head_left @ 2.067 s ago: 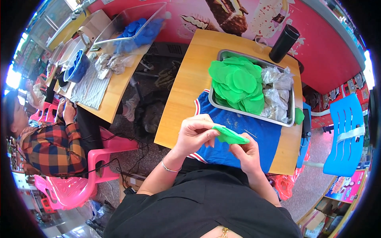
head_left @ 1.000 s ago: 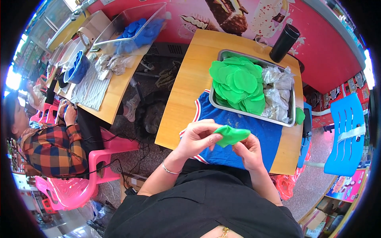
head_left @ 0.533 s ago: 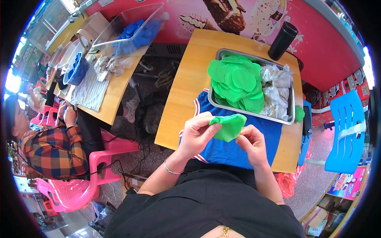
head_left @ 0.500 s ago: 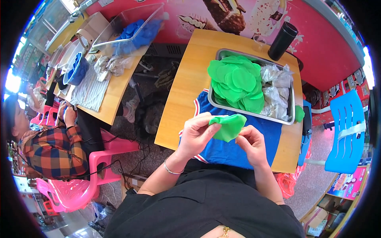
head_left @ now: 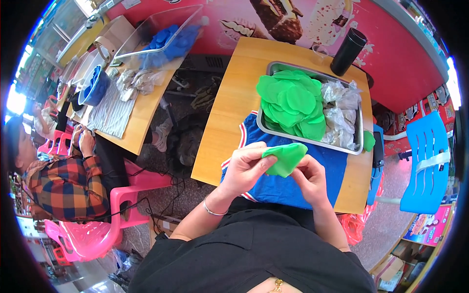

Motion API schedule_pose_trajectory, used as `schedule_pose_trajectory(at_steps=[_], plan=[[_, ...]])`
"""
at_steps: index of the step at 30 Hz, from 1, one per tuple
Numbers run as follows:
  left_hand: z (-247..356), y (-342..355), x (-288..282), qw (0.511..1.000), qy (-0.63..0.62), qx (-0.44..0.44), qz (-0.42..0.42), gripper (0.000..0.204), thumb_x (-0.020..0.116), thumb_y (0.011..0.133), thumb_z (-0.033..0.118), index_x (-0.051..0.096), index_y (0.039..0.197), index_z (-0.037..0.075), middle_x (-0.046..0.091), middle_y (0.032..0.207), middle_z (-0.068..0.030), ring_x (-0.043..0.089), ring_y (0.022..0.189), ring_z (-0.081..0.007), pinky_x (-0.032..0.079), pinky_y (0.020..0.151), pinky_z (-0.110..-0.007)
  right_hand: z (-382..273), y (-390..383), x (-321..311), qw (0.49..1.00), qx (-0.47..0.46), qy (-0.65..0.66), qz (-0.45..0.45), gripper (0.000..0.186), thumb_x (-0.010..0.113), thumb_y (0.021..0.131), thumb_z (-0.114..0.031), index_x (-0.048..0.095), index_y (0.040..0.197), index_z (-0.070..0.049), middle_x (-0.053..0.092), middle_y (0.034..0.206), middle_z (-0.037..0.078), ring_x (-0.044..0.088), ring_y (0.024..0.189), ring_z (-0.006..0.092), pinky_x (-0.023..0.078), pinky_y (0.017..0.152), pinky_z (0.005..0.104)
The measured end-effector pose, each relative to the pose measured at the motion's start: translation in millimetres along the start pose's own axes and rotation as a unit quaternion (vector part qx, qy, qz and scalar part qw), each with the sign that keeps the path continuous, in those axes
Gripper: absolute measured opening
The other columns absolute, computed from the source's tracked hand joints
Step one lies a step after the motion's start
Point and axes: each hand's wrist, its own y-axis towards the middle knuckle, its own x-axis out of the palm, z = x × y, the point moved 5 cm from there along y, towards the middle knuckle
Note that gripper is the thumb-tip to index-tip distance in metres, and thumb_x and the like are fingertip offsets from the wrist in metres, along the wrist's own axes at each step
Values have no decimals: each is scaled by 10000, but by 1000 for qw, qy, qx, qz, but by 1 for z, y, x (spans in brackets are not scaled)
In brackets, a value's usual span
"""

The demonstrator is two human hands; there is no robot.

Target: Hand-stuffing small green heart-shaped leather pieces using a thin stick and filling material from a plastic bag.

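Observation:
Between my two hands is a thin green fabric piece [head_left: 287, 158], held over the near part of the table. My left hand [head_left: 245, 171] pinches its left edge between thumb and fingers. At its lower right edge the fingers of my right hand [head_left: 310, 178] are closed on it; the fingertips are partly hidden. Beneath lies a blue cloth [head_left: 278, 190] with red and white trim. Beyond my hands a metal tray [head_left: 312, 141] carries a heap of similar green pieces [head_left: 293, 100] on its left and several clear plastic bags [head_left: 340, 110] with pale contents on its right.
A black tumbler [head_left: 348, 51] stands behind the tray on the wooden table [head_left: 215, 146]. One green piece [head_left: 369, 141] hangs at the tray's right corner. A blue chair [head_left: 425, 163] is at right. Leftward, a person in a plaid shirt [head_left: 68, 183] sits by another table [head_left: 134, 132].
The green piece has shifted slightly right and is turned, showing more of its face. My left hand has moved a little right with it; the right hand's fingers have shifted slightly along the edge.

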Motion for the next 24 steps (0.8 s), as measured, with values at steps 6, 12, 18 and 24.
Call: schedule_pose_trajectory(at_steps=[6,12,18,24], plan=[[-3,-3,2,1000,-8,-7,-19,94,573,853,43,620,850,-38,472,653,-15,466,582,-71,370,496,-211,-7,1,2,1000,-8,-12,-6,78,601,818,12,549,865,-22,582,792,28,521,674,48,407,567,198],[-13,-7,-1,996,-80,-37,7,115,571,855,54,629,924,-17,494,682,-19,489,610,-82,390,522,-210,-6,-1,-10,997,12,72,23,90,592,823,17,568,902,-20,580,747,19,546,678,70,424,605,187],[5,1,-2,997,21,35,64,207,583,853,93,621,1034,1,549,744,-51,530,649,-123,421,576,-238,-12,-1,-3,997,-39,-70,11,69,597,819,30,589,882,4,606,787,27,542,705,48,420,609,179],[14,-1,-6,995,88,35,8,174,600,845,112,636,952,-21,529,666,-52,508,610,-121,391,539,-241,-12,-2,3,992,-27,-119,-13,57,587,825,33,589,876,10,612,834,36,558,742,58,438,644,190]])
